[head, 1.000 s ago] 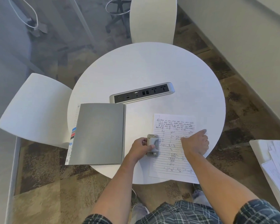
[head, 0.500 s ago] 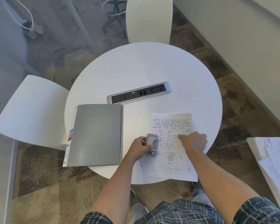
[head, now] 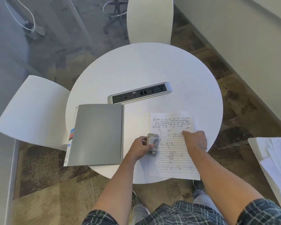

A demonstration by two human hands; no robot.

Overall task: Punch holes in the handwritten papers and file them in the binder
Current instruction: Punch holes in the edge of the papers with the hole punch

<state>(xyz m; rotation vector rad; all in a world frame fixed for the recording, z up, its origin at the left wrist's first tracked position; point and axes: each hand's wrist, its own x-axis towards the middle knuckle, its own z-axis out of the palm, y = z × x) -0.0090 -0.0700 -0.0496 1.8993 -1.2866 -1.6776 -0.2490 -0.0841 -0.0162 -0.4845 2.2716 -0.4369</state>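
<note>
Head cam: looking straight down at a round table, so going left to right.

Binder: lying closed at the left of the table, spine edge facing right, coloured tabs poking out its left side. It's sitting just beside the left hand, not touching as far as I can tell.

Left hand: curling around the punch, thumb on the near side, fingers wrapping the back. Gripping, not pressing down from above yet, I'd say.

Punch: sitting over the left margin of the paper, about halfway down the sheet, its long axis running along that edge. That's the bit that matters, imo: the margin is sliding into the slot from the right, and the punch needs to be staying square to the edge or the holes will be coming out crooked.

Paper: lying long-ways toward the person, bottom edge hanging slightly off the table rim.

Right hand: resting on the sheet right of the punch, fingers loosely curled, looks like it's pinning the paper. Can't tell if it's pinching anything.

Far right: more papers waiting on another surface.
</note>
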